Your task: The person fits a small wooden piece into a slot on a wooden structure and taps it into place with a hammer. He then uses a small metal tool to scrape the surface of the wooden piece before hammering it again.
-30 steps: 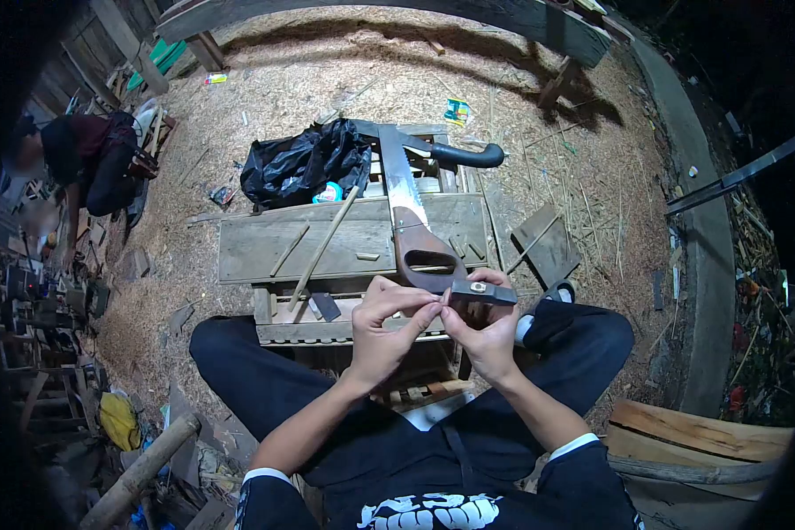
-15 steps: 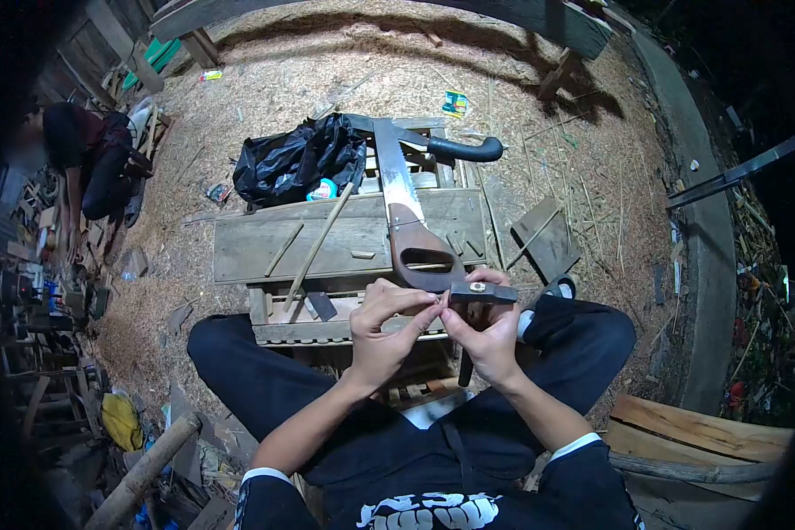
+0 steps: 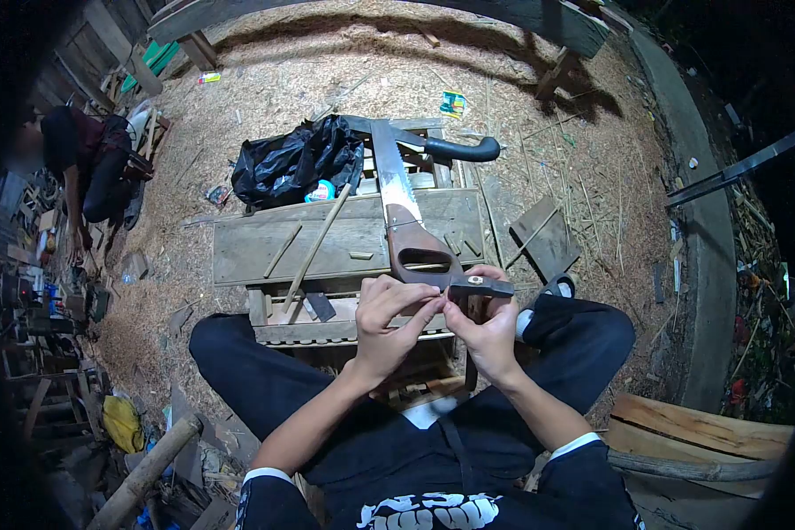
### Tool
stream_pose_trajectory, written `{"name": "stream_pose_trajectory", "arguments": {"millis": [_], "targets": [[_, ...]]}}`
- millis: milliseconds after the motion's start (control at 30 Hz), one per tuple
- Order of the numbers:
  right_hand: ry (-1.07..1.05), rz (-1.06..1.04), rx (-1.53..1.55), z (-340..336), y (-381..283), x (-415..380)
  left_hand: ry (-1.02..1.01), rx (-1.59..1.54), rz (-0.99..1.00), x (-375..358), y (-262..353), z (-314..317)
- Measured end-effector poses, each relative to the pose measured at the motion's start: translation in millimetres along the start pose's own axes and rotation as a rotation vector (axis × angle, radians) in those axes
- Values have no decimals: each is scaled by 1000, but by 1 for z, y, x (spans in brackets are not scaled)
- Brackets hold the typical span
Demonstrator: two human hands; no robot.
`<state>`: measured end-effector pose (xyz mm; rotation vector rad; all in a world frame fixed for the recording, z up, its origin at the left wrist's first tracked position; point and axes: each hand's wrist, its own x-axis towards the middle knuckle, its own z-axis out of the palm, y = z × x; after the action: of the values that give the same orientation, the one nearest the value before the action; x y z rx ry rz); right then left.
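**Hammer in right hand, fingertips meeting at bench edge**

Dark-trousered legs are spread nearest the camera, with both hands raised between the knees. The right hand is curled around the hammer, whose head lies crosswise over the fingers. Its thumb reaches toward the left hand. That hand is bent, thumb and fingertips drawn nearly together; whatever may be pinched there is too small to tell.

Just beyond stands a wooden bench. A dark flat piece lies in its near, lower part. On the plank, a short stick rests to the left of a long stick, which slants past the near edge. The saw points away, its wooden handle near the hammer head; whether they touch cannot be told. Farther along, its blade crosses a tool with a curved black grip. To the left are a black plastic bag and a round blue-and-white container.

Past the bench, a green-and-yellow packet lies on shaving-strewn ground. At far left another person crouches, one arm reaching down.
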<state>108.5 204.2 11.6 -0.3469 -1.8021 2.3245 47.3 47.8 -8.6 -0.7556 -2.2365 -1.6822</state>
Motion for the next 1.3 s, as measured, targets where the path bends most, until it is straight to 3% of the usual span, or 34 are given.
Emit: {"name": "stream_pose_trajectory", "arguments": {"millis": [133, 233, 300, 467, 633, 867, 1067, 1300], "targets": [[32, -56, -62, -7, 8, 9, -78, 22, 23, 1, -11, 3], [161, -17, -129, -18, 9, 19, -310, 307, -6, 1, -20, 7], [185, -76, -182, -27, 10, 24, -380, 519, 152, -5, -22, 12], [207, -83, -238, -36, 14, 23, -481, 672, 170, -3, -46, 28], [202, -109, -233, -31, 16, 24, -437, 540, 138, 16, -40, -16], [170, -152, -232, -17, 25, 32, -389, 607, 123, 22, -52, -111], [130, -97, -280, -8, 29, 36, -366, 746, 44, 5, -76, -152], [128, -81, -285, -4, 36, 43, -390, 658, -15, -10, -76, -165]]}}
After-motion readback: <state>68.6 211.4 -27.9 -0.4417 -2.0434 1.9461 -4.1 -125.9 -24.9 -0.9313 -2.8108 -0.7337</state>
